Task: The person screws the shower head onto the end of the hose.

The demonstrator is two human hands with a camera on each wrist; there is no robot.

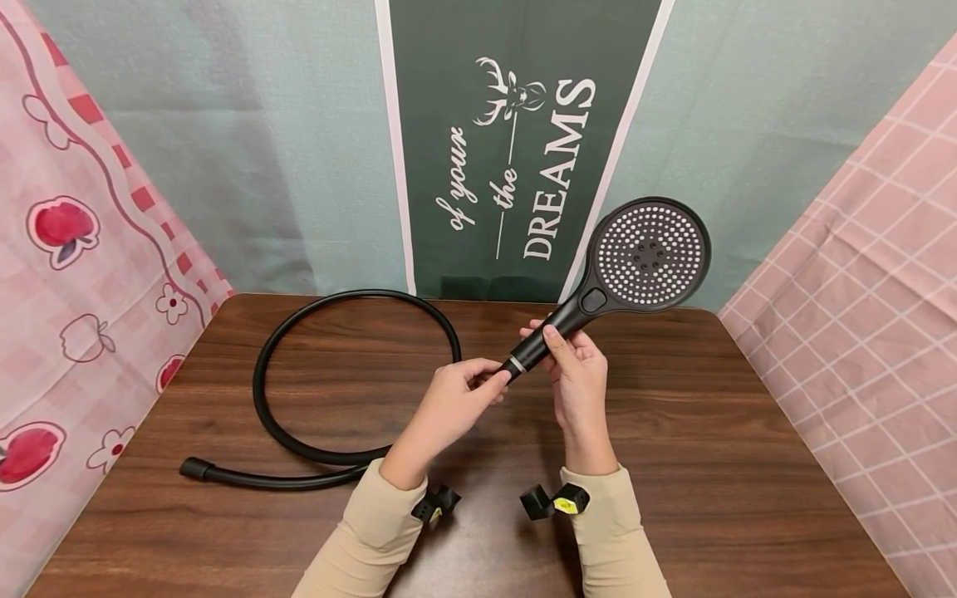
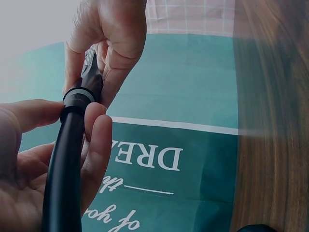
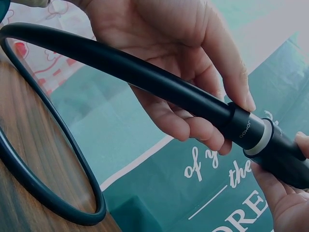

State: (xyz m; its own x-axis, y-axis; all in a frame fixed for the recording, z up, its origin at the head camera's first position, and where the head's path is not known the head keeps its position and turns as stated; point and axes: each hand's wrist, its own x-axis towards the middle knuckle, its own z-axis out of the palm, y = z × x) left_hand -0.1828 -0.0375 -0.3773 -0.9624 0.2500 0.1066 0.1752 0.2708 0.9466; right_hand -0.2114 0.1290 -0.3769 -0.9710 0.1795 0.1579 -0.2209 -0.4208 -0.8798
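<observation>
A black shower head (image 1: 652, 256) with a round face of white nozzles is held up over the table, tilted to the upper right. My right hand (image 1: 577, 378) grips its handle, thumb on the front. At the lower end of the handle, my left hand (image 1: 462, 397) pinches the end collar (image 3: 244, 126) of a black shower hose (image 1: 263, 365) between thumb and fingers. The collar meets the handle at a pale ring (image 3: 260, 140). From the left hand the hose loops across the table to the left, its other end fitting (image 1: 196, 468) lying near the left side.
The dark wooden table (image 1: 695, 432) lies beneath both hands. A green and teal cloth with white lettering (image 1: 516, 166) hangs behind it. Pink patterned cloths stand at the left (image 1: 82, 274) and right (image 1: 890, 299). Small black cameras are strapped to both wrists.
</observation>
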